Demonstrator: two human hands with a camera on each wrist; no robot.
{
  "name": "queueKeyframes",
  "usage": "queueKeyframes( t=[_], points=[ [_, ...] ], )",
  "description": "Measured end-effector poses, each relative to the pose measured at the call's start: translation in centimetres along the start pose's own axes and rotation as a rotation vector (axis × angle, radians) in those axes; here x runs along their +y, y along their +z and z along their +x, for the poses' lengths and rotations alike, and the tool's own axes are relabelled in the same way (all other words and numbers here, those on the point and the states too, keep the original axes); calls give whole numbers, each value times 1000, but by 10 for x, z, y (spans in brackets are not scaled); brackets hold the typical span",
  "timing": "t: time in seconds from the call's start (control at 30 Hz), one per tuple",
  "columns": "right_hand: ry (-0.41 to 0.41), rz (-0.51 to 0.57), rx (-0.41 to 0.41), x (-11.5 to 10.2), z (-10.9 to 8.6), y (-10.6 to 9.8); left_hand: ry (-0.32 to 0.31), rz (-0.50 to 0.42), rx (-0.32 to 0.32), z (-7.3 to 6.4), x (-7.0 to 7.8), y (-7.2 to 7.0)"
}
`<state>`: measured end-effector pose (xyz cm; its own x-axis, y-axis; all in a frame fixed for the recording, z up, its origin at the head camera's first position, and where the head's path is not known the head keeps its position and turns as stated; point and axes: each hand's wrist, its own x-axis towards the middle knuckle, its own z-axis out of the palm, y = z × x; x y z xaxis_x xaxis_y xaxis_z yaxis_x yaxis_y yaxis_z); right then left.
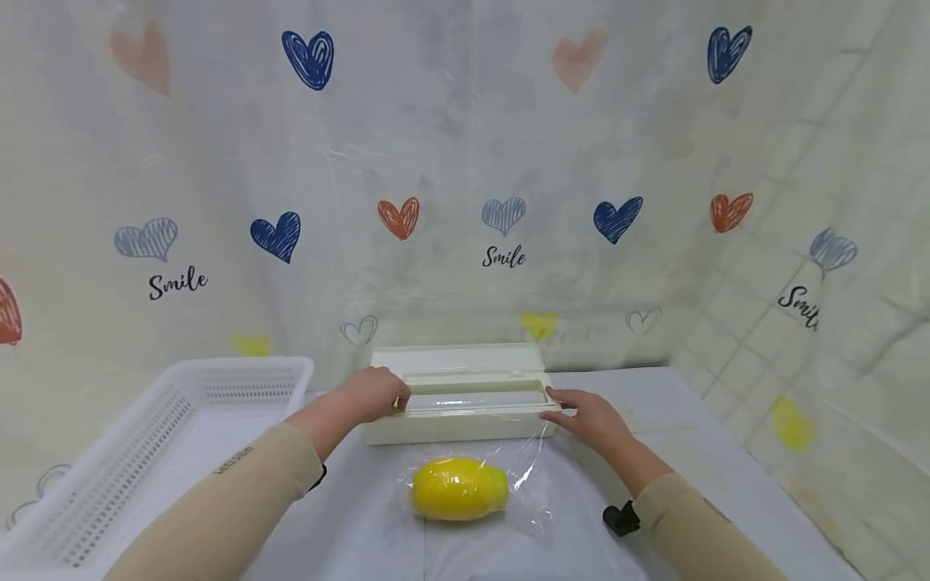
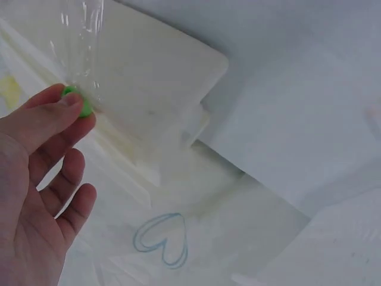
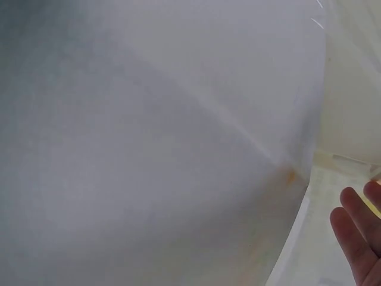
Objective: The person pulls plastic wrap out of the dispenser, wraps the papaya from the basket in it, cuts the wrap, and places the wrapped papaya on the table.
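Observation:
A white cling film dispenser (image 1: 461, 428) lies with its lid raised, a film roll (image 1: 475, 399) inside. My left hand (image 1: 376, 393) is at its front left, pinching a small green slider (image 2: 85, 107) between thumb and fingertips at the dispenser's edge. Clear film (image 2: 83, 42) passes right beside the slider. At the other end, my right hand (image 1: 584, 415) grips the front right corner with thumb and fingers; the right wrist view shows only some fingertips (image 3: 351, 232). A yellow papaya-like fruit (image 1: 458, 490) lies in front on a sheet of clear film (image 1: 534, 492).
A white plastic basket (image 1: 156, 403) with slotted walls stands on the left. White cloth covers the table (image 1: 334, 516). Behind it hangs a curtain (image 1: 436, 145) printed with hearts, continuing along the right side.

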<state>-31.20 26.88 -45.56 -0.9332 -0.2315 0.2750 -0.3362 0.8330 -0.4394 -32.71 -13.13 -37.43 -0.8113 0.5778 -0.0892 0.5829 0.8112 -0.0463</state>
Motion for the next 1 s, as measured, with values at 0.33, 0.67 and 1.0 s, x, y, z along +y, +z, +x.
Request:
queueKeyframes(
  t=[0.33,0.67,1.0],
  points=[
    [19,-24,-28,0,1,-3,-27,-54,-7,-20,-10,-8],
    [42,-30,-42,-5,1,-3,-9,-5,17,-34,-18,-9],
    [40,-46,-41,-6,-1,-4,-105,-31,54,-36,-12,-1]
  ],
)
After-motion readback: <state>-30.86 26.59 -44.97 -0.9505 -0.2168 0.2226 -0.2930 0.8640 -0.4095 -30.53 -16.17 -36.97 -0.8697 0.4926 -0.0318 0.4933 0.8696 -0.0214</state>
